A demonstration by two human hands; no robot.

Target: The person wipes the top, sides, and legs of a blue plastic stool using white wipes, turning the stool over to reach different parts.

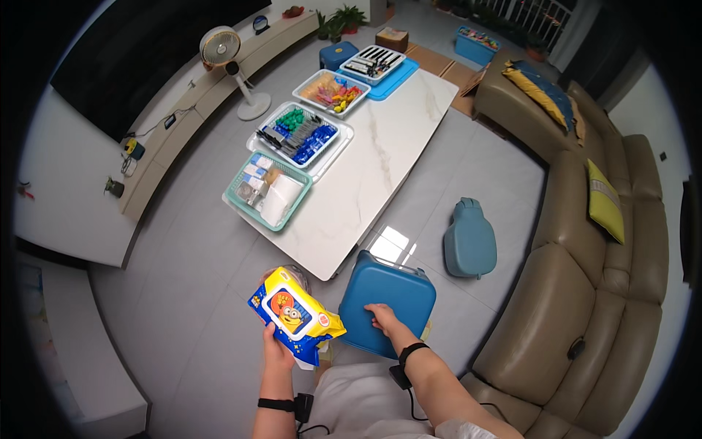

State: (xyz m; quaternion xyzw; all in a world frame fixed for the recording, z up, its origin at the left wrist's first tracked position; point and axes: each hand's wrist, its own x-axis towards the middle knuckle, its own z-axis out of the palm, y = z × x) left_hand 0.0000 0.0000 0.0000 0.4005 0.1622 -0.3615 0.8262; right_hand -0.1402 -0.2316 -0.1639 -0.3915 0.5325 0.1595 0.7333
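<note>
At lower centre, the left hand (276,351) grips a yellow-and-blue packet (294,314), left of a blue box (387,288). Over that box is the right hand (385,322), fingers curled; contact cannot be determined. Farther right, a blue-grey case (470,245) rests on the floor (190,293).

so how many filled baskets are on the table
4, in a row: the green basket nearest, then the second basket, third basket and, farthest, the fourth basket, these three white.

The yellow-and-blue pack (294,313) apparently hides much of the left hand (273,348).
</note>
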